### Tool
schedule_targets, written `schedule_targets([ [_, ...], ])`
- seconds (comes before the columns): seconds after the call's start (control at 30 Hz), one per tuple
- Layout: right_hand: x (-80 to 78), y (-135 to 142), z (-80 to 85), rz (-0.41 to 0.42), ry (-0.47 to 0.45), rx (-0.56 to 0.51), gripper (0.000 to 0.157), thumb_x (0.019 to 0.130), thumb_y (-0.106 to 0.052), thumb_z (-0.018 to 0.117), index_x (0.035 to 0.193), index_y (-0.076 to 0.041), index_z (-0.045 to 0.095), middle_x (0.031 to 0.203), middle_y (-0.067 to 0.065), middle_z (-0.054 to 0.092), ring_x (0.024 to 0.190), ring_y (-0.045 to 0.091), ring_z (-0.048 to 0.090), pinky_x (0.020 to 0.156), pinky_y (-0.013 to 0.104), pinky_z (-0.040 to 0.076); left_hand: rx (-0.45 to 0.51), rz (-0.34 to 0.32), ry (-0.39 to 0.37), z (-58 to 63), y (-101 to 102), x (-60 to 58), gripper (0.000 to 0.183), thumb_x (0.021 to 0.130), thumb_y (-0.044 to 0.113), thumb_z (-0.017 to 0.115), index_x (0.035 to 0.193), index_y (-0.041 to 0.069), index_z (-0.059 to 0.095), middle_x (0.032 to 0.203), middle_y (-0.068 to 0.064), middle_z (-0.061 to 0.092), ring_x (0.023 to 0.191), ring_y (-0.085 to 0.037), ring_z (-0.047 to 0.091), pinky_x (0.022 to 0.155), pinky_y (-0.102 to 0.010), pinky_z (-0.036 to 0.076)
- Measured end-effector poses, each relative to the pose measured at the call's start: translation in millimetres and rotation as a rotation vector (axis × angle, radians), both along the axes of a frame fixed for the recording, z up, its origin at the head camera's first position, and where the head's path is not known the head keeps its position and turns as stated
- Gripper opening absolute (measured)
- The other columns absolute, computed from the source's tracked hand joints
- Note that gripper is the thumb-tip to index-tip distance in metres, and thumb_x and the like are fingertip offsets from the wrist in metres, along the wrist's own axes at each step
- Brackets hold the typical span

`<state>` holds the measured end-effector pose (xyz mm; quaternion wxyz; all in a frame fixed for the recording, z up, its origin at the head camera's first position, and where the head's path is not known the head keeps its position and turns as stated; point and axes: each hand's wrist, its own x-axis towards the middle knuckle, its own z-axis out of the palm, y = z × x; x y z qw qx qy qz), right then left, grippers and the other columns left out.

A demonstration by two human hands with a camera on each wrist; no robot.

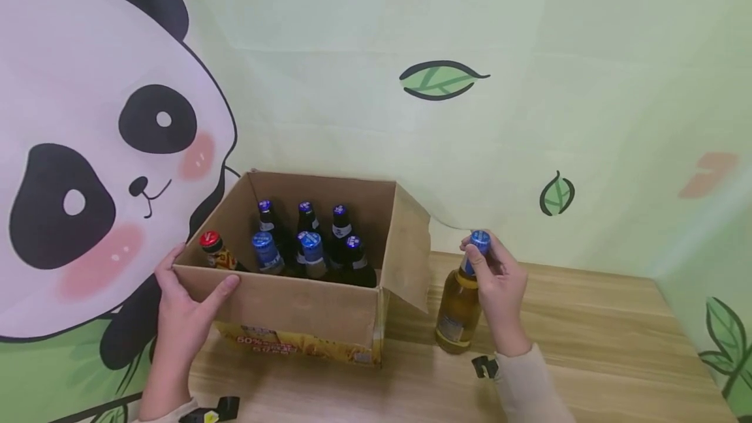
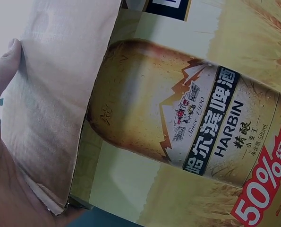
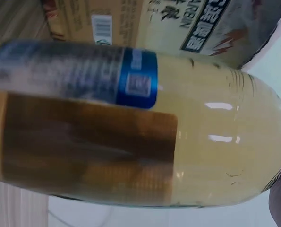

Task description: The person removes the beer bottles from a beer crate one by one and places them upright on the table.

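An open cardboard box (image 1: 294,302), its near left corner held in the left grip (image 1: 185,309), contains one red-capped bottle (image 1: 220,254) and several blue-capped bottles (image 1: 270,256), while the right grip (image 1: 502,282) pinches the neck of an amber bottle (image 1: 457,309) just right of the box, at a wood-grained desk (image 1: 593,331) before a panda-printed green backdrop (image 1: 611,77).

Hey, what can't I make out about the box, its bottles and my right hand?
- Bottles inside the box: lower parts hidden in the head view by its front wall and nearer bottles.
- Held bottle: fine print on its label blurred in the right wrist view.
- Right hand: mostly cut off by the right edge in the right wrist view.
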<state>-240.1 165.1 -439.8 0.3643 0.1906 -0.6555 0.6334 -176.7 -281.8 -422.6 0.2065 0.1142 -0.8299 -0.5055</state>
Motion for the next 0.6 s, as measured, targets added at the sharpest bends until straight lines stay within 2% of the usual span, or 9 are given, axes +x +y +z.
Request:
schedule_targets([
  [0.17,-13.7,4,-1.4,-0.012,0.041,0.009,0.020,0.091,0.017,0.061,0.109,0.012,0.068,0.095,0.028,0.068,0.090,0.015,0.071,0.085,0.026,0.057,0.001,0.001,0.002,0.0,-1,-0.2,0.102,0.086,0.041,0.079,0.157,0.035,0.006,0.162,-0.018,0.019,0.143,-0.045,0.027,0.112,-0.070,0.023],
  [0.4,-15.1,1,14.3,0.022,0.069,-0.033,0.016,0.092,0.017,0.060,0.107,0.017,0.065,0.091,0.033,0.064,0.083,0.023,0.067,0.083,0.024,0.057,0.008,0.007,0.001,0.0,0,-0.4,0.101,0.086,0.040,0.079,0.156,0.036,0.007,0.161,-0.017,0.021,0.142,-0.045,0.029,0.111,-0.071,0.024],
  [0.6,-27.7,3,14.0,0.002,0.090,-0.028,0.013,0.093,0.015,0.060,0.105,0.018,0.065,0.091,0.035,0.063,0.082,0.020,0.066,0.082,0.023,0.057,0.007,0.007,-0.002,-1.2,0,0.1,0.101,0.086,0.040,0.079,0.156,0.038,0.007,0.161,-0.017,0.020,0.142,-0.045,0.029,0.110,-0.072,0.025],
])
